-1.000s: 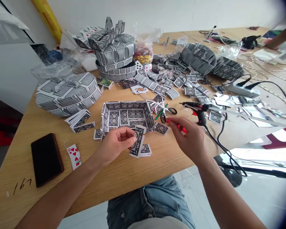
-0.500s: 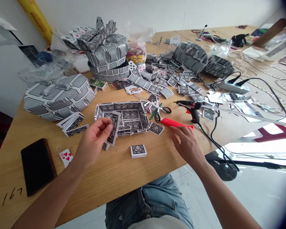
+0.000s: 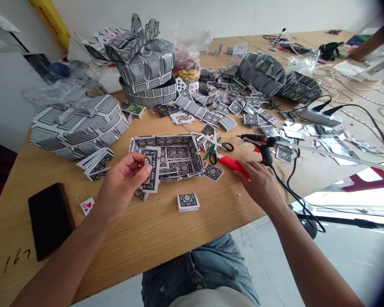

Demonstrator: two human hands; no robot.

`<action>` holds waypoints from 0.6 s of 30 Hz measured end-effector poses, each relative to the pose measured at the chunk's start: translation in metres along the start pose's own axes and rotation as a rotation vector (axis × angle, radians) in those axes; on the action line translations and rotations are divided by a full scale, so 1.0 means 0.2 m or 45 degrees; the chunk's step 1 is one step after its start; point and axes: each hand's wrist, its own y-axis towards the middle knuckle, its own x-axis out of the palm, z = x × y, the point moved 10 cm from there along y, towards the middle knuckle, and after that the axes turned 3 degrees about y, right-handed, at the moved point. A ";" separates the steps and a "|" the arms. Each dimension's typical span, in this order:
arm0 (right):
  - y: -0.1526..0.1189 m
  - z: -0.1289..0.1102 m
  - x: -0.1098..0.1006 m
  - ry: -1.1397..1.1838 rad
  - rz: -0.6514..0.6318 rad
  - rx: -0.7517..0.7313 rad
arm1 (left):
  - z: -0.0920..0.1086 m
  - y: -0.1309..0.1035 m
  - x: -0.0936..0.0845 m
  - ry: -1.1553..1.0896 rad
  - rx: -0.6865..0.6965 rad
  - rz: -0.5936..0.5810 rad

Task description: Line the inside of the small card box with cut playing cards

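My left hand point(image 3: 126, 181) pinches a playing card point(image 3: 151, 170) between thumb and fingers, its dark patterned back facing me. The card is upright in front of the left end of a shallow box point(image 3: 179, 177) built from folded cards. My right hand point(image 3: 260, 187) has its fingers closed around the near end of a red utility knife point(image 3: 232, 164); the blade cannot be made out. Scissors point(image 3: 214, 155) and a green pencil point(image 3: 208, 153) lie just left of the knife. A small stack of cards point(image 3: 188, 200) sits between my hands.
A glue gun point(image 3: 259, 143) with a cable stands beyond my right hand. Left are a phone point(image 3: 50, 219), fanned cards point(image 3: 97, 164) and a large card-built basket point(image 3: 80, 125). Behind are a taller card structure point(image 3: 147, 68), loose folded cards point(image 3: 224, 108) and a power strip point(image 3: 321, 115).
My right hand has closed on the red utility knife it was resting beside. My left hand has turned the card so its back faces me more. The view has shifted slightly.
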 end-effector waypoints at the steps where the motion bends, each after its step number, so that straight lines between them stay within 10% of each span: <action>1: 0.00 0.00 -0.01 0.021 0.012 0.001 | 0.00 0.00 0.00 0.024 0.003 -0.012; 10: 0.08 -0.48 -0.26 0.570 0.195 -0.421 | 0.03 -0.06 0.10 0.806 0.265 0.009; 18: 0.18 -0.58 -0.20 0.811 0.032 -0.456 | 0.19 -0.23 0.34 1.376 1.022 0.052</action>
